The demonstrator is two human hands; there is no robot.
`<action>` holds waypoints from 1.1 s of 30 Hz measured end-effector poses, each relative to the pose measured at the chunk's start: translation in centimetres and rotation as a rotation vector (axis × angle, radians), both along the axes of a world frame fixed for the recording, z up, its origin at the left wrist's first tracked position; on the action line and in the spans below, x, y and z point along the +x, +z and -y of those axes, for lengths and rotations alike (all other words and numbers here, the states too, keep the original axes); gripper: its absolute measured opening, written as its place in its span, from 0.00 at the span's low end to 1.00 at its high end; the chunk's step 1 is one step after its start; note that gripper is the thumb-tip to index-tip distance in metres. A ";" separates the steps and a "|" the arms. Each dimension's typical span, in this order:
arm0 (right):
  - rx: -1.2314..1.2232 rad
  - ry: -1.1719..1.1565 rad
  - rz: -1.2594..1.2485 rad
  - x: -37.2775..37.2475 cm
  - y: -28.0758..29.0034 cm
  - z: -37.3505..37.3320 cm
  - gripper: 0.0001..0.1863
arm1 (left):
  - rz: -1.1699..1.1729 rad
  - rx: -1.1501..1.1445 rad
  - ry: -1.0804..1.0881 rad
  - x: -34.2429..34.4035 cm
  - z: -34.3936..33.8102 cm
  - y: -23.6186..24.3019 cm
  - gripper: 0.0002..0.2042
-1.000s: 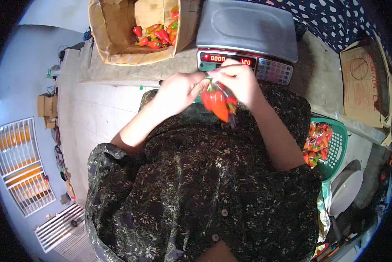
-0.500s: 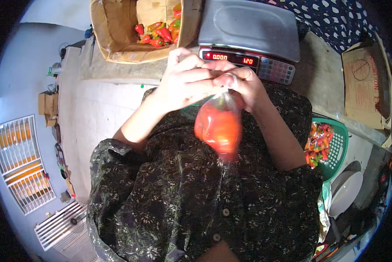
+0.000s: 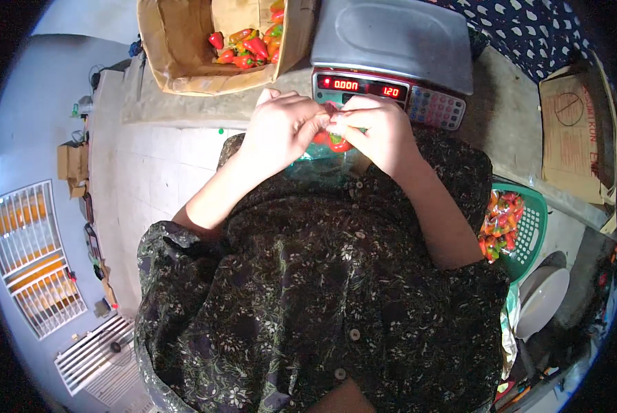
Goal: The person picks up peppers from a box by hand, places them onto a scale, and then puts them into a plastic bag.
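Both my hands meet in front of the scale, fingertips pinched close together at the neck of a clear plastic bag of red peppers (image 3: 338,143). My left hand (image 3: 277,129) is closed on the gathered plastic, and my right hand (image 3: 384,132) grips it from the other side. Most of the bag is hidden behind my fingers; some red shows just below and above them. Greenish see-through plastic (image 3: 317,168) lies below the hands, over my lap. Just beyond stands a digital scale (image 3: 394,34) with a bare metal pan and lit red digits.
A cardboard box (image 3: 174,55) with loose red, orange and green peppers stands at the far left. On the right, a green basket (image 3: 528,237) holds bagged peppers (image 3: 501,224). A white basin (image 3: 544,303) is below it, and another carton (image 3: 573,138) stands at the far right.
The bag of peppers hung below my hands and was blurred; now it is up behind my fingers, farther from my body. My hands have closed in together at its neck.
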State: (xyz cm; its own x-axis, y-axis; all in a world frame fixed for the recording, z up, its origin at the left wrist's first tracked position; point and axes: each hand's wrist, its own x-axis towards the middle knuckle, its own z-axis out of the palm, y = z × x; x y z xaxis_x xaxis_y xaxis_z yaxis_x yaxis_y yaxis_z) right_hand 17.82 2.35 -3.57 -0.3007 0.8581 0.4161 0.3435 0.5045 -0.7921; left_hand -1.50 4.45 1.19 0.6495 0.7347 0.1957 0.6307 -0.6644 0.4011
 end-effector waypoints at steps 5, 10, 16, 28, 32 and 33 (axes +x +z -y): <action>-0.175 -0.063 -0.204 -0.7 -0.3 -0.3 0.06 | 0.449 -0.807 0.342 0.2 0.6 -0.7 0.12; 0.026 -0.404 -0.138 -2.7 -0.1 -3.7 0.08 | 1.352 -1.253 0.627 3.1 0.8 -0.1 0.08; -0.310 0.085 -1.065 -3.8 3.9 -3.6 0.10 | 0.571 0.207 0.159 2.5 1.9 0.0 0.05; -0.464 0.280 -0.633 0.4 3.9 -1.0 0.09 | 0.083 0.528 -0.131 -0.1 -1.4 2.6 0.06; -0.037 0.064 -0.199 0.4 1.9 -1.3 0.08 | -0.036 0.416 -0.113 -0.5 -1.2 1.7 0.06; -0.037 0.065 -0.199 0.5 1.8 -1.4 0.08 | -0.036 0.416 -0.111 -0.5 -1.3 1.3 0.06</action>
State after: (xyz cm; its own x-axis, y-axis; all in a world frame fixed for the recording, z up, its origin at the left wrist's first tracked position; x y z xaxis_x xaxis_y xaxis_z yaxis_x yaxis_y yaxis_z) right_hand 18.37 3.74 -1.72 -0.2711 0.8553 0.4416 0.1460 0.4900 -0.8594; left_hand -1.95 5.71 2.47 0.7320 0.5231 0.4365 0.5546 -0.8296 0.0641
